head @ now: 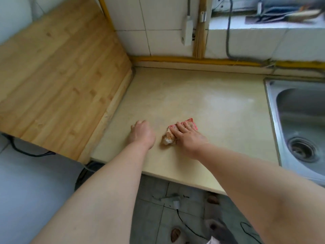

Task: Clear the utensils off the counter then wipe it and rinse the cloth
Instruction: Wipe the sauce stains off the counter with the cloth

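Note:
The pale beige counter has no utensils on it. A red and white cloth, bunched at its near end, lies on the counter toward the front. My right hand presses flat on the cloth with straight fingers. My left hand rests on the bare counter just left of the cloth, fingers curled under, holding nothing.
A steel sink with a drain sits at the right. A large wooden board lies left of the counter. White wall tiles, a yellow pipe and a grey cable run along the back. Tiled floor with cables lies below the counter's front edge.

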